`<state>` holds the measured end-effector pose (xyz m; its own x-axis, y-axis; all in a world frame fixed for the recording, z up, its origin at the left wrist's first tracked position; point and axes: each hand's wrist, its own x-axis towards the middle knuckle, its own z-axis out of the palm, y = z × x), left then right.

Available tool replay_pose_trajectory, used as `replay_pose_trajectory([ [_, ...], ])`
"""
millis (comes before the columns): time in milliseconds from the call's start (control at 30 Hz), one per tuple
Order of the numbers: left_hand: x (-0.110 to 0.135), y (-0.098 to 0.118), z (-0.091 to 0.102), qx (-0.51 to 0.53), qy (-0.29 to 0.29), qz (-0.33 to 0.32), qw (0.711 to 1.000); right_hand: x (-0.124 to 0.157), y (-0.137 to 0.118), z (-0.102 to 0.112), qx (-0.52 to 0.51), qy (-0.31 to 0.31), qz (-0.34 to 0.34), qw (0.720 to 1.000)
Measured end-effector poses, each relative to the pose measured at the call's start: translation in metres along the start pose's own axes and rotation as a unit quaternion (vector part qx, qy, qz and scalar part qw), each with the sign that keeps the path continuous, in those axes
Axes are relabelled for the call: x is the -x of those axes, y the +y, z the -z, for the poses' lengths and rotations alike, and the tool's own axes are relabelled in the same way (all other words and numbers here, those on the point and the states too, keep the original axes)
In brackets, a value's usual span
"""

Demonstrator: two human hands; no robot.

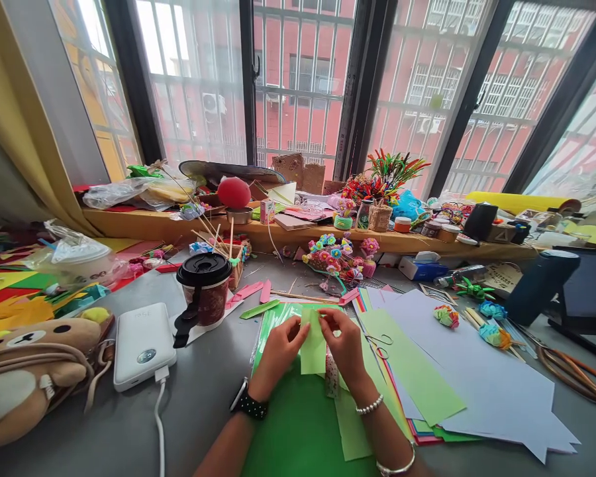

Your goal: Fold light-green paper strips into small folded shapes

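A strip of light green paper (312, 351) is held upright between my two hands. My left hand (284, 342) pinches its left edge, with a watch on that wrist. At the upper right edge, the fingers of my right hand (344, 342) are closed on the same paper. Beneath both hands lies a green sheet in a clear sleeve (288, 424). Another light green paper piece (353, 430) rests under my right forearm. A patterned roll or strip (332, 376) is partly hidden behind my right hand.
Scissors (381, 346) lie on stacked paper (496, 391) at the right. Left of the sleeve are a lidded cup (204, 291), a white power bank (145, 344) with a cable and a plush bear (44, 364). A cluttered ledge (298, 237) runs below the windows.
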<state>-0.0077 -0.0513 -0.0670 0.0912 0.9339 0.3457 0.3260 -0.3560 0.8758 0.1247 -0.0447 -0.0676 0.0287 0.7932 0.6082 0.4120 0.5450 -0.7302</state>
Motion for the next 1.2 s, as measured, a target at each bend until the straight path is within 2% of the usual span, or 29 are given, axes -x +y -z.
replay_pose_trajectory([
  [100,-0.0006,-0.0008,0.0002,-0.001,0.018,0.001,1.0,0.0012,0.0007,-0.0001,0.032,-0.008,0.038,0.999],
  [267,-0.0026,0.0016,0.0014,0.126,-0.013,0.051,0.991,0.0025,0.0013,0.0016,0.034,-0.025,0.081,0.996],
  [433,-0.0032,0.0017,0.0036,0.206,0.005,0.103,0.973,0.0024,-0.0004,0.0019,0.028,-0.038,0.101,0.994],
  [567,-0.0031,-0.0005,0.0036,0.23,0.017,0.133,0.964,0.0027,0.0,0.0002,0.025,-0.037,0.105,0.993],
  [800,-0.0033,0.0025,0.0033,0.265,0.015,0.137,0.954,0.0028,0.0003,0.0009,0.028,-0.021,0.108,0.994],
  [1200,-0.0057,0.0005,0.0033,0.261,0.026,0.134,0.955,0.0028,0.0032,0.0006,0.033,-0.069,0.104,0.992],
])
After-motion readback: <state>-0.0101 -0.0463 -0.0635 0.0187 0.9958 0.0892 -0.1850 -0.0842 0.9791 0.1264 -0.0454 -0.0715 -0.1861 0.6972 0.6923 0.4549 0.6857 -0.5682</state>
